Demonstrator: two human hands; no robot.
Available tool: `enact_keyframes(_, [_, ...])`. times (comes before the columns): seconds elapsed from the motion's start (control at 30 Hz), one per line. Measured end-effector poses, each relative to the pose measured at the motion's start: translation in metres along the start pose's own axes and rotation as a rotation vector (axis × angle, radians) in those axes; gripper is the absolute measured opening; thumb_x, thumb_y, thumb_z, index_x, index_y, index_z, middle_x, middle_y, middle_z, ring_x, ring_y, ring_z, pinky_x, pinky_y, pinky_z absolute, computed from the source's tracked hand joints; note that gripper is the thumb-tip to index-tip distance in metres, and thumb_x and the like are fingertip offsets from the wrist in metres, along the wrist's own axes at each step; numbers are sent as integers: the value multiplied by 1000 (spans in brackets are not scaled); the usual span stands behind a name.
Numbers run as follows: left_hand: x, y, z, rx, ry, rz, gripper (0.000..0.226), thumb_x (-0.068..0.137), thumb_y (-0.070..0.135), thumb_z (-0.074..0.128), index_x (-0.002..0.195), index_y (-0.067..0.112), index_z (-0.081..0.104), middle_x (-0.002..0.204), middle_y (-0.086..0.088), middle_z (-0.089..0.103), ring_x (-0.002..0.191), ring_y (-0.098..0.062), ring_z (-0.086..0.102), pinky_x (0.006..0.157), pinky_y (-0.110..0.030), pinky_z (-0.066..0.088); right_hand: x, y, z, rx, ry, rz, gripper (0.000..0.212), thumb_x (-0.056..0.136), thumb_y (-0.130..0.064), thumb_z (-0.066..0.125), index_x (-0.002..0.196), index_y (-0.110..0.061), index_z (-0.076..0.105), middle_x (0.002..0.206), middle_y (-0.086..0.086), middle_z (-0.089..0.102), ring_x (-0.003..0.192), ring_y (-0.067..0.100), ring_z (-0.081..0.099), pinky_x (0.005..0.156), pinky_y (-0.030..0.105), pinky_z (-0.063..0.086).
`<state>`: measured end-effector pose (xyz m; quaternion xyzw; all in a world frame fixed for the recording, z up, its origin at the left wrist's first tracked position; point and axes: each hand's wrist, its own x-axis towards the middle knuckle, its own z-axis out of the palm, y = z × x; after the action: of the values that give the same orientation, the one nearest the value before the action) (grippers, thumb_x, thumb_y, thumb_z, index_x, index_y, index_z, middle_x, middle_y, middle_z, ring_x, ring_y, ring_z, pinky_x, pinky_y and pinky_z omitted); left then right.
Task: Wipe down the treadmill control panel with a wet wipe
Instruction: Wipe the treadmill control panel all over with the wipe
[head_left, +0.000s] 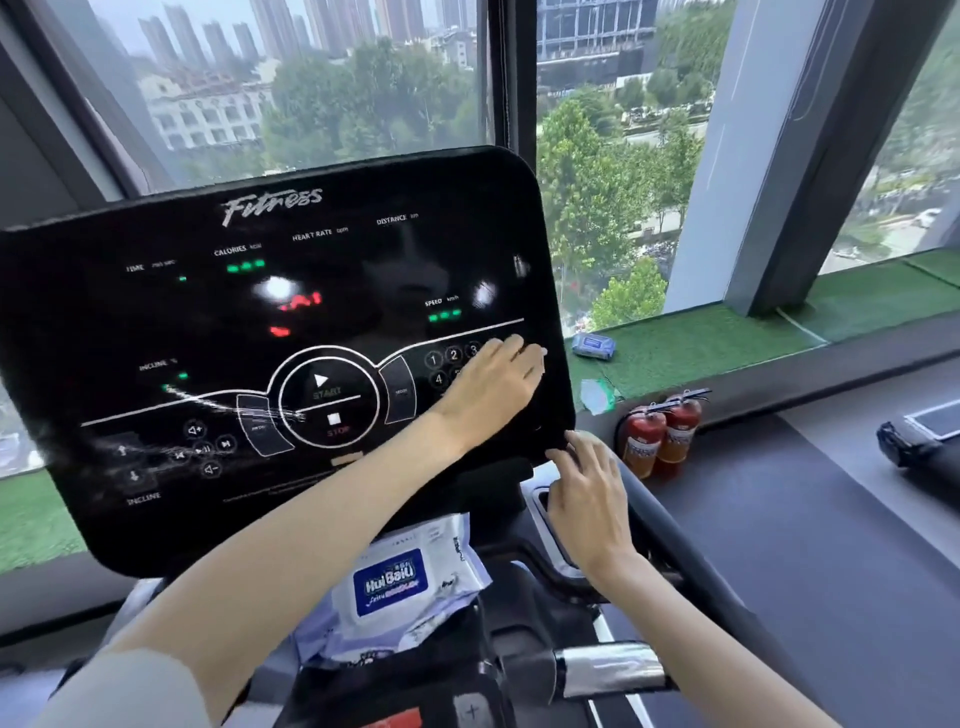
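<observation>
Window (311, 104) behind, left hand (488, 384) lies flat on the panel (208, 312), fingers (511, 345) straight. Right hand (587, 499), loose and spread, touches its lower corner.

The left hand (488, 384) lies flat over the number keys (453, 355) at four o'clock on the control panel (260, 322), hiding most of them; whether a wipe sits under the palm cannot be told. The frame cuts off the panel's nine o'clock edge. The left forearm covers the nine o'clock side of the wet wipe pack (405, 577). The labels on the fire extinguishers (662, 441) are blurred.
</observation>
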<state>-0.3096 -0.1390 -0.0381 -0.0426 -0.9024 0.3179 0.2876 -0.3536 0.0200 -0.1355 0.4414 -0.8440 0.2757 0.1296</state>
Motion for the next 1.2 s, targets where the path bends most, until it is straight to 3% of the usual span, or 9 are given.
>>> enact_keyframes(0.07, [0, 0, -3, 47, -40, 83, 25, 90, 2, 48, 105, 8, 67, 90, 0, 60, 81, -19, 53, 70, -28, 42, -1, 2, -1, 11, 3, 20, 35, 67, -1, 51, 98, -2, 67, 116, 19, 59, 112, 35, 53, 94, 46, 44])
enact_keyframes(0.2, [-4, 4, -15, 91, -155, 136, 60, 99, -4, 11, 97, 9, 69, 81, 0, 60, 77, -18, 55, 68, -28, 45, -5, 3, -2, 4, -14, 50, 48, 73, -12, 28, 103, -6, 66, 120, 15, 58, 112, 32, 51, 96, 40, 40])
enact_keyframes(0.33, [-20, 8, -10, 43, -169, 172, 45, 100, 0, 23, 96, 6, 67, 79, -2, 58, 74, -19, 53, 65, -29, 45, -8, 8, 0, -11, -26, 70, 54, 72, -14, 23, 104, -6, 65, 119, 13, 59, 109, 30, 52, 96, 36, 35])
enact_keyframes(0.47, [-20, 17, -5, -6, -157, 195, 33, 94, -1, 33, 105, 3, 64, 87, -3, 57, 78, -20, 52, 68, -31, 46, -7, 7, 2, 15, -28, 88, 55, 71, -12, 24, 108, -4, 64, 117, 17, 60, 107, 34, 56, 93, 41, 44])
enact_keyframes(0.63, [-14, 32, -1, -20, -215, 251, 18, 86, 2, 53, 95, 9, 67, 85, -1, 55, 79, -18, 50, 69, -29, 45, -9, 1, 4, 24, -44, 61, 44, 67, 3, 53, 110, 0, 62, 120, 23, 57, 109, 38, 56, 93, 46, 46])
enact_keyframes(0.77, [-32, 29, -3, -35, -223, 314, 19, 86, 1, 52, 91, 9, 68, 82, -1, 55, 78, -19, 50, 68, -29, 43, -11, 5, 1, 14, -70, 71, 57, 74, -13, 22, 114, -4, 61, 124, 17, 57, 114, 33, 53, 96, 43, 43])
enact_keyframes(0.87, [-34, 23, -2, -48, -171, 326, 23, 87, 2, 50, 104, 5, 66, 85, -2, 57, 79, -20, 52, 68, -30, 46, -13, 7, 2, 8, -82, 88, 63, 73, -16, 15, 119, -7, 58, 127, 14, 55, 118, 30, 49, 100, 41, 40])
enact_keyframes(1.07, [-24, 32, -1, -14, -250, 282, 19, 86, 3, 53, 94, 12, 68, 88, 1, 57, 82, -18, 52, 69, -28, 45, -13, 1, 4, 21, -31, 83, 43, 70, 2, 51, 111, -1, 62, 121, 20, 58, 111, 35, 55, 94, 43, 44])
enact_keyframes(1.2, [-26, 33, -1, -23, -259, 279, 17, 85, 5, 55, 91, 13, 69, 86, 2, 57, 82, -17, 52, 70, -28, 45, -14, -3, 8, 5, -7, 79, 45, 61, 9, 65, 105, 0, 65, 115, 22, 61, 105, 37, 59, 89, 44, 47])
